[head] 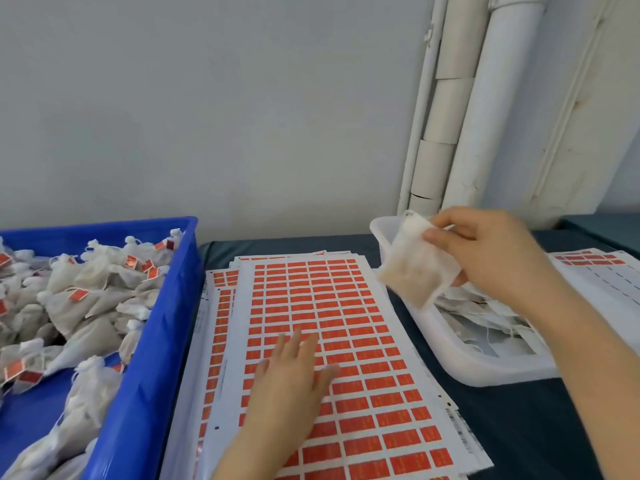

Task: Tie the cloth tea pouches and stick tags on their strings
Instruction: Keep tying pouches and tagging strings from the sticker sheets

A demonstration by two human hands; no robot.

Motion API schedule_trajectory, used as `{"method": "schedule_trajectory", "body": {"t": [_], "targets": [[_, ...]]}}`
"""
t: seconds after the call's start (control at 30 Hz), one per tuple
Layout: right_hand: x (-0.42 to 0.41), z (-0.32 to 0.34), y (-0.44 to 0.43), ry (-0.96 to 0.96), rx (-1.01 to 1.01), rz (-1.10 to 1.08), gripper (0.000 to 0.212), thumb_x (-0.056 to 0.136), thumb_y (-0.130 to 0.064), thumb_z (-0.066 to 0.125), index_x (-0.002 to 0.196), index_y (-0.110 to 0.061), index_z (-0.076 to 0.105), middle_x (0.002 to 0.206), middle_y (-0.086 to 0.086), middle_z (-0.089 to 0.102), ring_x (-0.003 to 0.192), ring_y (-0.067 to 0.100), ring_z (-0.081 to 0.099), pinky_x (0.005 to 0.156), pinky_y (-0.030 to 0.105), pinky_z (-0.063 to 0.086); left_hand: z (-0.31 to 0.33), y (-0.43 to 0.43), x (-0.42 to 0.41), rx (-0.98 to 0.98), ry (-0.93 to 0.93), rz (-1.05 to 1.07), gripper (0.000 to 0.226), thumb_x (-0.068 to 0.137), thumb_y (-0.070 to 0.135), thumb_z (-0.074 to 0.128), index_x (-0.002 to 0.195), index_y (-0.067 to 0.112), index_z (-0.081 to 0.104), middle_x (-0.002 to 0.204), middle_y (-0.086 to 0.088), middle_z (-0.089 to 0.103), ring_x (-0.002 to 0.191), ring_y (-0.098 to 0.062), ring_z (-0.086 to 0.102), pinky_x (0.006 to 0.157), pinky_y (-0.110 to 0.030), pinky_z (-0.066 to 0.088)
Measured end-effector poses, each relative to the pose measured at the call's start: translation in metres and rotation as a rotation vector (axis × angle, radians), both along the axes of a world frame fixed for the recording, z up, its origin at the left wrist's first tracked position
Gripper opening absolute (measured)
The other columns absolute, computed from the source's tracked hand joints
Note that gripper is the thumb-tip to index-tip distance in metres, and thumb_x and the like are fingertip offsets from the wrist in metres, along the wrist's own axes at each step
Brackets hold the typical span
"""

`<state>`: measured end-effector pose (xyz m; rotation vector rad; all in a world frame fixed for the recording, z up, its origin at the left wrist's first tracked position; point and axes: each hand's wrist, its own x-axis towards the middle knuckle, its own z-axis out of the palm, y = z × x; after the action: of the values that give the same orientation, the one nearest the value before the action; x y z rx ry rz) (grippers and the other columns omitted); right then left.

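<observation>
We see the right hand pinching one cloth tea pouch by its top edge, held above the white tray of untied pouches. Left hand lies flat, fingers spread, on the top sheet of red tags — tagged pouches fill the blue bin at left.

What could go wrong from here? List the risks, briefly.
1. The right hand holds the pouch by one edge above the white tray; a weak grip may drop it.
2. The left hand, blurred, is spread over loosely stacked sticker sheets; a push could slide them askew.
</observation>
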<state>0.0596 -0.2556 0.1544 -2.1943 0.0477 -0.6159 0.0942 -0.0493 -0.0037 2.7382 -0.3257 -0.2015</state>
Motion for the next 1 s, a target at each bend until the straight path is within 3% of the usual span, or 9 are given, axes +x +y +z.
{"method": "schedule_trajectory", "body": {"t": [0.17,0.27,0.37,0.43,0.5,0.6,0.7,0.8,1.0], "targets": [[0.026,-0.042,0.044,0.147,-0.05,0.207,0.011,0.09,-0.03,0.058,0.09,-0.031,0.068,0.083,-0.014,0.068,0.071,0.002,0.063,0.056,0.016,0.05,0.02,0.011,0.021,-0.844,-0.086,-0.088,0.049,0.074,0.076,0.025,0.114,0.055,0.046,0.123,0.038,0.051,0.108,0.014,0.052,0.085,-0.008,0.046],[0.044,-0.075,0.061,0.23,-0.139,0.253,0.011,0.091,-0.031,0.056,0.094,-0.038,0.063,0.096,-0.022,0.059,0.084,-0.003,0.055,0.069,0.007,0.039,0.008,0.009,0.031,-1.131,-0.05,-0.116,0.031,0.076,0.063,0.051,0.1,0.048,0.062,0.098,0.03,0.065,0.095,0.008,0.061,0.065,-0.005,0.048],[0.061,-0.103,0.069,0.205,-0.198,0.186,0.011,0.088,-0.028,0.06,0.09,-0.039,0.061,0.102,-0.02,0.048,0.093,0.002,0.049,0.076,0.005,0.036,-0.015,0.002,0.038,-1.15,-0.065,-0.05,0.005,0.075,0.04,0.074,0.077,0.039,0.07,0.075,0.012,0.069,0.073,-0.006,0.066,0.061,-0.011,0.051],[0.068,-0.119,0.071,0.128,-0.146,0.122,0.013,0.085,-0.027,0.064,0.08,-0.038,0.059,0.1,-0.015,0.046,0.099,0.009,0.048,0.08,0.011,0.039,-0.025,0.0,0.046,-1.142,-0.016,-0.025,0.009,0.078,0.035,0.076,0.075,0.032,0.067,0.072,0.009,0.066,0.072,-0.01,0.064,0.06,-0.014,0.052],[0.069,-0.133,0.072,0.089,-0.03,0.16,0.022,0.085,-0.022,0.064,0.073,-0.04,0.057,0.093,-0.016,0.051,0.095,0.009,0.053,0.072,0.006,0.042,-0.023,-0.001,0.048,-1.206,0.126,0.065,0.012,0.091,0.036,0.06,0.08,0.031,0.064,0.078,0.008,0.066,0.082,-0.013,0.064,0.066,-0.017,0.053],[0.065,-0.149,0.07,0.024,0.009,0.259,0.032,0.088,-0.016,0.059,0.08,-0.047,0.06,0.091,-0.019,0.061,0.093,0.001,0.057,0.071,0.003,0.044,-0.029,0.018,0.039,-1.335,0.319,0.069,0.065,0.101,0.044,0.019,0.078,0.015,0.072,0.091,-0.004,0.062,0.106,-0.023,0.057,0.093,-0.029,0.045],[0.062,-0.158,0.068,-0.031,0.099,0.343,0.033,0.088,-0.009,0.058,0.086,-0.041,0.065,0.094,-0.025,0.064,0.096,-0.005,0.057,0.077,0.002,0.043,-0.023,0.004,0.041,-1.304,0.173,0.118,0.038,0.077,0.063,0.048,0.085,0.034,0.07,0.093,0.007,0.068,0.097,-0.014,0.065,0.072,-0.019,0.053],[0.061,-0.164,0.067,-0.011,0.159,0.35,0.034,0.089,-0.005,0.057,0.086,-0.038,0.066,0.093,-0.03,0.064,0.095,-0.008,0.056,0.073,0.0,0.042,-0.031,0.005,0.043,-1.275,0.11,0.109,0.06,0.052,0.066,0.064,0.106,0.04,0.058,0.092,0.026,0.069,0.087,0.005,0.066,0.058,-0.008,0.049],[0.064,-0.17,0.066,0.043,0.353,0.244,0.015,0.086,-0.033,0.059,0.087,-0.045,0.067,0.092,-0.04,0.061,0.092,-0.017,0.055,0.063,0.006,0.047,-0.037,0.001,0.051,-1.169,-0.07,0.227,0.008,0.078,0.035,0.072,0.079,0.027,0.069,0.077,0.022,0.068,0.079,0.009,0.061,0.051,-0.002,0.043]]}}
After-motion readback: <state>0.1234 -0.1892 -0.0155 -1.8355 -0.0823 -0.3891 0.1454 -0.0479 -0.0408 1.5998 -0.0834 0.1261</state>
